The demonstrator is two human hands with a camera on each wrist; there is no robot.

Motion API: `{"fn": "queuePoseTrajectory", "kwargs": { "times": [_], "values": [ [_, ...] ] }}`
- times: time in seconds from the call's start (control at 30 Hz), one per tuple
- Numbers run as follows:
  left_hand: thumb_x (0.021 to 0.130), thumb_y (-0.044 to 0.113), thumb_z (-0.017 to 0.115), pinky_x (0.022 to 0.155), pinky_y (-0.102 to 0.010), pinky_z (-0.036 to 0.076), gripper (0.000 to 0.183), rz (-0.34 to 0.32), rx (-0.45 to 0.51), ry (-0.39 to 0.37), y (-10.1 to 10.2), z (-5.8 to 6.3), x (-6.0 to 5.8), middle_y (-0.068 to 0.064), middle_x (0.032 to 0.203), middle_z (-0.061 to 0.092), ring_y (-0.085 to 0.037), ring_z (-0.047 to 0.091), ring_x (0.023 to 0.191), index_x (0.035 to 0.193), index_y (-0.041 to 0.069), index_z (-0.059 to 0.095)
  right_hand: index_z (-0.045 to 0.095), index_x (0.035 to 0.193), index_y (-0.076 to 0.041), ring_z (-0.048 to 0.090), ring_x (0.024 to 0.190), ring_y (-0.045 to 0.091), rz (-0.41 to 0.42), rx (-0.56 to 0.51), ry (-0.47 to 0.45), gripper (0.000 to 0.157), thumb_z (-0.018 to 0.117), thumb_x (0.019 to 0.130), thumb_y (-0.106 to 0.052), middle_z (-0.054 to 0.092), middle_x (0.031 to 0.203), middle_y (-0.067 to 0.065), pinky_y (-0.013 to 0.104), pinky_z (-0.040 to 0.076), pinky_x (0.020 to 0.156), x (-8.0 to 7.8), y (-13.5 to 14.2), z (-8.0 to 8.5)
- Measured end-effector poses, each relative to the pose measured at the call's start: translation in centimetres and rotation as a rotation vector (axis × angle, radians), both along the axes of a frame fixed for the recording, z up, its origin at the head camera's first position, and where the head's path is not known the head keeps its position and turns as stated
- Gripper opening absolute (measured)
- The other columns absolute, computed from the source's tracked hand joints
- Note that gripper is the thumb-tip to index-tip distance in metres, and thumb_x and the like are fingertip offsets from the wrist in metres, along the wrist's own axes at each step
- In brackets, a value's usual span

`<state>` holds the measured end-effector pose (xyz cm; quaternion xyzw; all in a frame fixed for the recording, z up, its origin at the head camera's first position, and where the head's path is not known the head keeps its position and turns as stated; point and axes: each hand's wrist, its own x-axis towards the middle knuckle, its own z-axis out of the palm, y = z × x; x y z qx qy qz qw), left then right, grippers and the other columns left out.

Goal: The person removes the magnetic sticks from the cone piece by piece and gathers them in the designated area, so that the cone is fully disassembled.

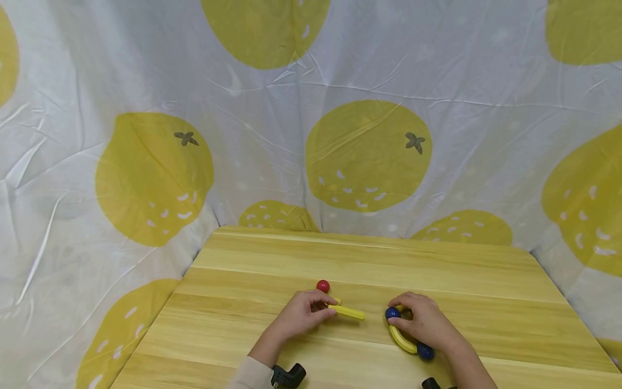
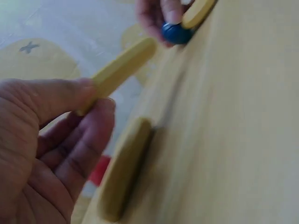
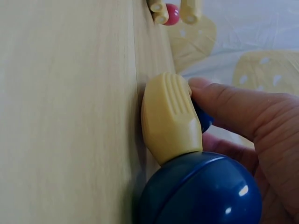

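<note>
My left hand (image 1: 300, 314) pinches one end of a yellow rod (image 1: 351, 312) between thumb and fingers, and the rod points to the right above the table. Below it, in the left wrist view, a second yellow rod (image 2: 125, 172) lies on the wood. Just beyond that hand is a red ball (image 1: 323, 286). My right hand (image 1: 428, 321) grips a blue ball (image 1: 392, 313) with thumb and fingers. From this ball a curved yellow rod (image 1: 401, 341) runs to another blue ball (image 1: 425, 351) nearer me. More yellow shows behind the gripped ball, partly hidden by the fingers.
The wooden table (image 1: 233, 302) reaches back to a hanging cloth (image 1: 272, 140) printed with yellow lemons, which also closes off both sides. Black devices (image 1: 289, 375) sit at the wrists, near the front of the view.
</note>
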<state>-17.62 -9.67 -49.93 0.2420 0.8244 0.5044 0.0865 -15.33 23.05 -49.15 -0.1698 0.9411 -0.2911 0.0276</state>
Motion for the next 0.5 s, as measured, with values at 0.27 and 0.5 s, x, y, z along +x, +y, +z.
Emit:
{"fn": "queuePoseTrajectory", "kwargs": {
  "times": [0.27,0.5],
  "values": [
    [0.089,0.021,0.081,0.072,-0.020,0.053,0.013,-0.018,-0.138,-0.004,-2.9,1.1,-0.9,0.002,0.096,0.073,-0.003,0.061,0.080,0.100,0.014,0.079,0.072,0.111,-0.027,0.065,0.110,0.022,-0.026,0.006,-0.020,0.027,0.077,0.089,-0.042,0.070,0.115,-0.011,0.061,0.041,0.101,0.0,0.0,-0.1],
    [0.084,0.020,0.085,0.070,-0.021,0.051,0.012,-0.002,-0.237,0.024,-4.2,1.3,-1.2,0.005,0.089,0.070,-0.005,0.059,0.078,0.094,0.015,0.078,0.072,0.110,-0.027,0.065,0.111,0.022,-0.045,0.006,-0.025,0.027,0.079,0.088,-0.042,0.070,0.116,-0.011,0.061,0.040,0.103,0.0,-0.2,-0.1]
  ]
}}
